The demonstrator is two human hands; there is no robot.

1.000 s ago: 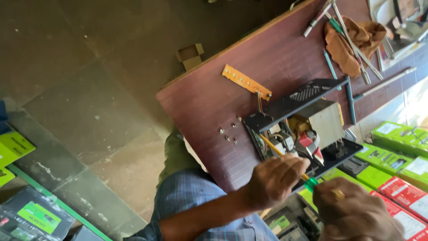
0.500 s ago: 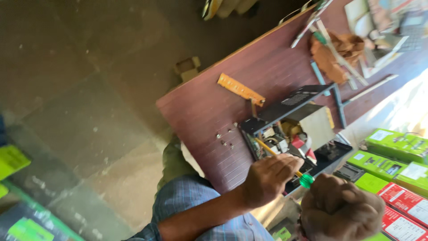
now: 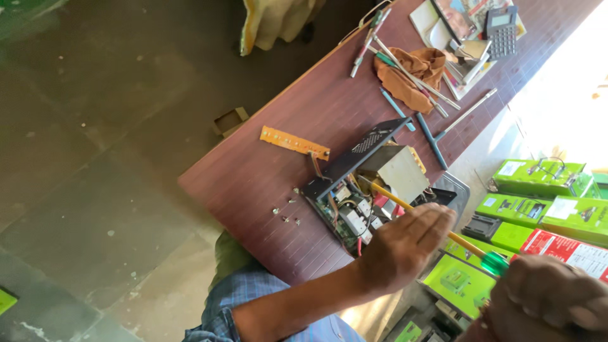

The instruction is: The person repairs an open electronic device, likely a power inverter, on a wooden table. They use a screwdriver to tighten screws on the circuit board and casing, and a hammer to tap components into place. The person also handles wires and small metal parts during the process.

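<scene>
An open black electronic device (image 3: 364,183) with a circuit board and a metal block inside lies on the dark red table (image 3: 253,183). A long screwdriver (image 3: 437,229) with a yellow shaft and green handle points into it, its tip near the board. My left hand (image 3: 405,247) is closed around the middle of the shaft, just beside the device. My right hand (image 3: 551,304), at the bottom right and close to the camera, grips the green handle end.
Loose screws (image 3: 288,209) and an orange circuit strip (image 3: 294,142) lie left of the device. Further along the table are a brown cloth (image 3: 411,69), several hand tools (image 3: 437,136) and a calculator (image 3: 503,28). Green and red boxes (image 3: 538,209) sit beyond the table's edge.
The view has swung, so the table sits higher and further right. Both hands stay on the screwdriver, whose tip remains in the device; my right hand has dropped towards the bottom right corner.
</scene>
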